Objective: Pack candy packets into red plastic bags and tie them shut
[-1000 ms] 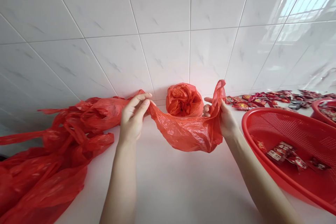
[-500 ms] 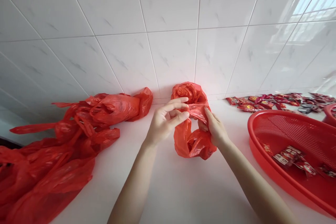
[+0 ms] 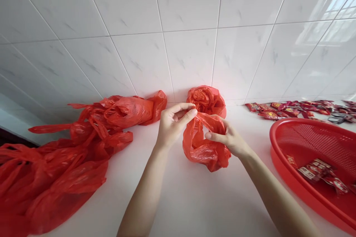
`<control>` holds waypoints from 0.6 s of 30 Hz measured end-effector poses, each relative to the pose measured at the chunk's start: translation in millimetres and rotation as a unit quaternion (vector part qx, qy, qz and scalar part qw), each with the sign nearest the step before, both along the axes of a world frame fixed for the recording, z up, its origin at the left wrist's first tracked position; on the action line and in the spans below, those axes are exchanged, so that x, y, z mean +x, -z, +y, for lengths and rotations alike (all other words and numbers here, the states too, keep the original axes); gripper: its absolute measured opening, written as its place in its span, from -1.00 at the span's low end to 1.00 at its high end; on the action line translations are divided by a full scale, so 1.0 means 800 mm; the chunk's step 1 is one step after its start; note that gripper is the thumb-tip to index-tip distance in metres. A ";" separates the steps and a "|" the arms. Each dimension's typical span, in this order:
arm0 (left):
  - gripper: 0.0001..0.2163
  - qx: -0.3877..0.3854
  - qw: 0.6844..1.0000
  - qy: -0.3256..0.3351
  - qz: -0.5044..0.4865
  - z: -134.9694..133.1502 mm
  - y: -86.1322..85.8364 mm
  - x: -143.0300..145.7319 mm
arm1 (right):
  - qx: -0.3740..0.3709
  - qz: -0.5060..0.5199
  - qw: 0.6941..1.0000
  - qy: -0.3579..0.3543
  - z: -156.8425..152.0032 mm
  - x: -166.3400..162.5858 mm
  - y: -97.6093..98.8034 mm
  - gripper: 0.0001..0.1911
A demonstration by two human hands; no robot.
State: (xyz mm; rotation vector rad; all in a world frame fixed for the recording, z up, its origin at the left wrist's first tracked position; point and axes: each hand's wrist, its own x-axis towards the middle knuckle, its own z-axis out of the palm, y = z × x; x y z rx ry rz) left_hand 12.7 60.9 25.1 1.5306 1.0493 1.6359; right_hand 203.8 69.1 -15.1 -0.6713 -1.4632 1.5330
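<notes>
The left hand pinched and the right hand loosely gripped a red plastic bag, seemingly only partly gathered.

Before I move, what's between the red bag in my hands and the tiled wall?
In the head view, a bunched red plastic bundle sits on the white surface between the held red bag and the tiled wall.

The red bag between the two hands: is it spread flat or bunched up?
Bunched: the red bag shows creased folds between the left hand and right hand, curving around a gap.
</notes>
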 end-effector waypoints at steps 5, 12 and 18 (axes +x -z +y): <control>-0.79 0.034 0.999 -0.015 0.002 -0.002 -0.001 0.001 | 0.036 -0.031 0.996 0.070 0.002 -0.004 0.005 -0.63; -0.83 0.099 0.988 -0.115 0.030 -0.001 -0.004 -0.011 | -0.095 0.121 0.985 0.083 0.011 -0.002 0.009 -0.64; -0.81 0.075 0.969 -0.226 0.065 0.011 -0.002 -0.043 | -0.079 0.208 0.971 0.085 0.016 0.012 -0.006 -0.65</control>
